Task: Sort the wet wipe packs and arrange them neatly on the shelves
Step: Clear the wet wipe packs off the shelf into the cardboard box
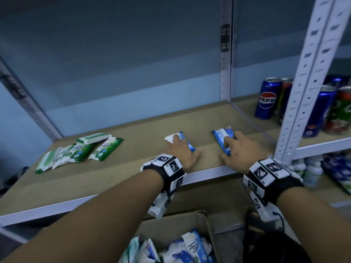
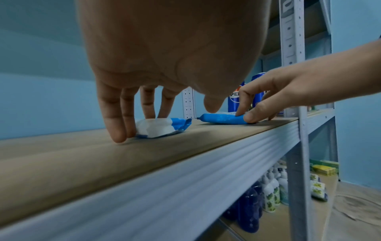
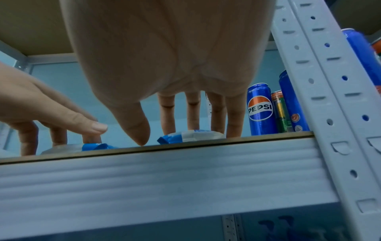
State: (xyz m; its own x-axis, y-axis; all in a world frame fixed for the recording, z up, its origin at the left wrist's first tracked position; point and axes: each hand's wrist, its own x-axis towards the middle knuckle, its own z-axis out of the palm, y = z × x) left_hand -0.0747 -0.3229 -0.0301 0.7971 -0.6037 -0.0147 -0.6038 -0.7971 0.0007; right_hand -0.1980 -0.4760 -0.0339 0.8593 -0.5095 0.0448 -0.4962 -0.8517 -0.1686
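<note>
We see both arms reaching fwd, palms down: left hand (image 1: 179,151) w/ straight fingers pressing a crinkly blue-white pack (image 1: 181,141), right hand (image 1: 240,149) likewise on a second soft pack (image 1: 221,138), both flat on the brown shelf (image 1: 114,168), well apart

Blue wall (image 1: 133,54) behind grey metal shelving (image 1: 311,76).

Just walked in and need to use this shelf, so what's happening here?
A person is stocking wet wipe packs. The left hand rests its fingers on one blue pack and the right hand on another blue pack, both lying flat near the front of the shelf. A group of green packs already lies further left. A box below holds more packs. Cans stand in the next bay.
</note>
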